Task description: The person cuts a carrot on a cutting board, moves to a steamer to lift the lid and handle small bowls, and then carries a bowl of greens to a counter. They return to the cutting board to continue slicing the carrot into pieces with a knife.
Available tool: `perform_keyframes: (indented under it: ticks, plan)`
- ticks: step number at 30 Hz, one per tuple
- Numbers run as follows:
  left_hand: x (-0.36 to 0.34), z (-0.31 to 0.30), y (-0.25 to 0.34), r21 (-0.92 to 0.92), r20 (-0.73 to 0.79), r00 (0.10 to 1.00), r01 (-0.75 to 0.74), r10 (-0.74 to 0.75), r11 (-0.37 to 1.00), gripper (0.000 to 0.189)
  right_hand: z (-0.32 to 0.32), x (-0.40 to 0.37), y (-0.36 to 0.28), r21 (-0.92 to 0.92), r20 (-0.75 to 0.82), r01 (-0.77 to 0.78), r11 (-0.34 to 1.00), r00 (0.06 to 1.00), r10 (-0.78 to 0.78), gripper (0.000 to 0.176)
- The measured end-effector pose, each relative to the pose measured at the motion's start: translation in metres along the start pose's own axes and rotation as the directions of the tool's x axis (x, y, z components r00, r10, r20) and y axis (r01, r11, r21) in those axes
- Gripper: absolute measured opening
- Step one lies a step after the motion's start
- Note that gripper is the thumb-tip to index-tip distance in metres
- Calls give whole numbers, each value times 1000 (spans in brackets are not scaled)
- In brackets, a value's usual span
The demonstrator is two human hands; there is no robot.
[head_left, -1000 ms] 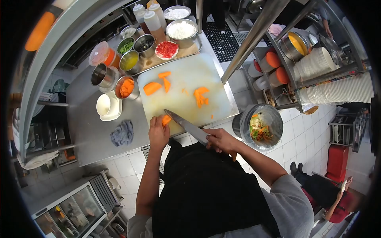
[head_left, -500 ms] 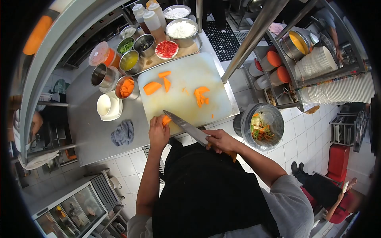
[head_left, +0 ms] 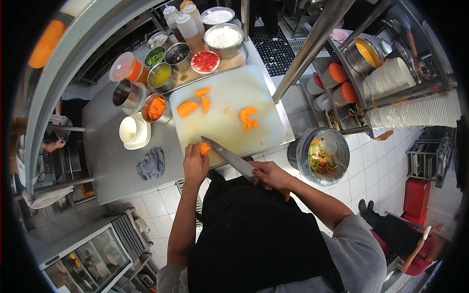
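Note:
My left hand (head_left: 196,165) is closed around a piece of carrot (head_left: 204,148) at the near left edge of the white cutting board (head_left: 220,129). In my right hand (head_left: 271,173) is a chef's knife (head_left: 230,158), its fingers wrapped round the orange handle. The blade slants up and left, its tip right at the carrot piece. Farther back on the board lie a thick carrot chunk (head_left: 187,109) and two smaller pieces beside it. A small pile of cut carrot (head_left: 248,119) sits toward the right of the board.
Left of the board stand a metal cup of carrot pieces (head_left: 156,108), white bowls (head_left: 129,130) and a grey cloth (head_left: 151,164). Behind it, a tray holds several containers and squeeze bottles (head_left: 189,25). A lined scrap bin (head_left: 323,156) stands right of the table. Other people are nearby.
My right hand and the knife have shifted very slightly to the left; my left hand stays on the carrot. At far left, another person's arm has moved.

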State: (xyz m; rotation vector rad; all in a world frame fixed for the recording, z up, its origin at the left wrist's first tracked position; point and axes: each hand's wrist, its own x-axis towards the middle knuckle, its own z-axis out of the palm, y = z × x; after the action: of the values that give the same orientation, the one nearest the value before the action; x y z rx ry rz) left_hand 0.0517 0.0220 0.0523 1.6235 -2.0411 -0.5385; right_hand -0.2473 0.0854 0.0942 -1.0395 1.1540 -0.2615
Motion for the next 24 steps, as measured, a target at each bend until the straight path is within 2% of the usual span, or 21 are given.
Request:
perform_keyframes:
  ticks: [7, 9, 10, 12, 14, 17, 19, 20, 22, 23, 24]
  plan:
    - [0, 1, 0, 12, 11, 1000, 2, -2, 1000, 42, -2, 8, -4, -15, 22, 62, 998, 998, -62, 49]
    - [1, 1, 0, 14, -3, 1000, -7, 7, 1000, 40, -6, 16, 4, 104, 94, 22, 994, 995, -32, 49]
    - [1, 1, -1, 13, -15, 1000, -14, 14, 1000, 40, -10, 20, 8, 104, 94, 23, 994, 995, -33, 49]
    - [0, 2, 0, 21, -7, 1000, -2, 2, 1000, 40, -20, 23, 13, 283, 163, -38, 958, 987, -9, 54]
    - [-1, 0, -1, 32, -1, 1000, 16, -16, 999, 40, -26, 22, 15, 295, 165, -58, 954, 986, 8, 56]
    - [-3, 1, -2, 14, 3, 1000, -2, 2, 1000, 41, -26, 10, 7, 211, 103, 0, 977, 994, -22, 53]
    - [-1, 2, -2, 30, -28, 999, -36, 37, 999, 42, -22, 2, -3, -2, 9, 49, 999, 999, -49, 52]
    - [-2, 2, -3, 30, -29, 999, -38, 39, 999, 42, -19, -1, -10, -3, 7, 51, 999, 999, -51, 52]
    - [-2, -2, 4, 20, 8, 1000, -8, 8, 1000, 45, -14, -6, -18, -230, -57, 126, 965, 988, -143, 51]
    - [-3, -1, 3, 20, 8, 1000, -10, 10, 1000, 45, -12, -6, -14, -230, -59, 126, 965, 988, -143, 51]
    - [-2, -1, 1, 34, 10, 1000, -8, 7, 999, 46, -8, -6, -10, -395, -85, 207, 895, 962, -260, 49]
